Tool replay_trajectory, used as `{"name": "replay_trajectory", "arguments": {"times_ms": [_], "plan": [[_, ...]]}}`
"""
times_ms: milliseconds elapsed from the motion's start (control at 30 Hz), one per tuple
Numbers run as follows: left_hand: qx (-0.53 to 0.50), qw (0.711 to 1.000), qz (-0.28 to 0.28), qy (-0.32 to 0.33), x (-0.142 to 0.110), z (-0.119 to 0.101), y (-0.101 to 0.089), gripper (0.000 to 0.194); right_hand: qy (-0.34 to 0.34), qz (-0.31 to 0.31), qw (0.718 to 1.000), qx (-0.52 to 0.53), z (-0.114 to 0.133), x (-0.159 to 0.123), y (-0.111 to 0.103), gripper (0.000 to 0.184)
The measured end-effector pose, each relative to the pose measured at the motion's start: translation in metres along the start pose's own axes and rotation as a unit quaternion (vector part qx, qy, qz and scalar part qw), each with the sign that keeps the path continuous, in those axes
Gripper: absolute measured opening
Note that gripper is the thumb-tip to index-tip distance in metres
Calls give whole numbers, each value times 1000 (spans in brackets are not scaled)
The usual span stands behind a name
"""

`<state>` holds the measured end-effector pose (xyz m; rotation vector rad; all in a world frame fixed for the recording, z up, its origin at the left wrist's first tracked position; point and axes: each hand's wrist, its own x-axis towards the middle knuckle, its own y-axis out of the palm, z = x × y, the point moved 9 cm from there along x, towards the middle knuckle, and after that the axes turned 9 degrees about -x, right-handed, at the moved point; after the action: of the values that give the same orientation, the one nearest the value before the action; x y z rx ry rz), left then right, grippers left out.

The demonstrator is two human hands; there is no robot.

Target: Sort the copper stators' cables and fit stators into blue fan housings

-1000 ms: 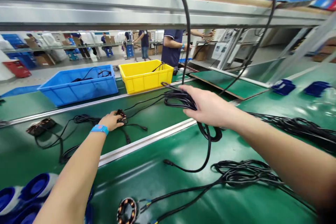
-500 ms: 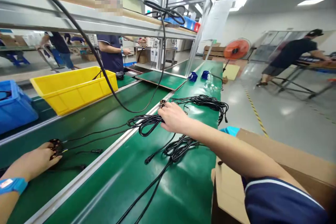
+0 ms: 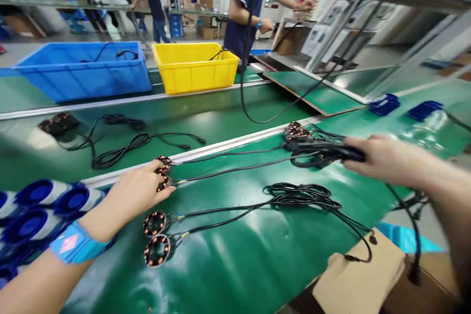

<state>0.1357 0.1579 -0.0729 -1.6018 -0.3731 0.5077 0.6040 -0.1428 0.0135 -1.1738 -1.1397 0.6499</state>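
Note:
My left hand (image 3: 136,196), with a blue wristband (image 3: 75,244), is closed on a pair of copper-wound ring coils (image 3: 163,181) at the bench's inner edge. Two black leads run from them to a looped cable bundle (image 3: 316,149), which my right hand (image 3: 382,159) grips, slightly blurred. Nearer me lie two more ring coils (image 3: 156,250), side by side on the green mat, with their own coiled cable (image 3: 301,195) to the right. Beyond the held bundle sits another copper-wound coil (image 3: 297,130), partly covered by cable.
Blue-capped parts (image 3: 29,225) crowd the lower left. In the sunken green channel lie dark coils (image 3: 59,125) and cables. A blue bin (image 3: 88,71) and a yellow bin (image 3: 195,68) stand behind it. A black cable (image 3: 243,83) hangs down in front. At lower right is a cardboard box (image 3: 358,274).
My left hand has brought the coils up from the channel to the bench edge. My right hand has moved right with the cable bundle. The view has turned left.

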Motion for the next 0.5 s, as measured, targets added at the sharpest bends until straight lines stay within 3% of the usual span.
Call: {"name": "replay_trajectory", "arguments": {"times_ms": [33,100,167,267,367,500], "plan": [[-22,1000,15,-1,-8,-1,13,47,-40,67,997,-18,15,-5,42,42],[-56,998,39,-1,-21,-2,31,51,-79,80,993,-28,39,-16,92,33],[-88,995,46,-3,-32,-1,38,59,-98,59,993,-30,60,-23,115,33],[-138,990,36,-3,-47,-2,36,66,-110,39,993,-14,103,-20,109,41],[-134,991,-3,2,-57,-5,32,61,-128,79,979,137,184,-8,85,34],[-127,983,-132,34,-69,-11,24,32,-207,156,890,375,327,2,74,25]]}}
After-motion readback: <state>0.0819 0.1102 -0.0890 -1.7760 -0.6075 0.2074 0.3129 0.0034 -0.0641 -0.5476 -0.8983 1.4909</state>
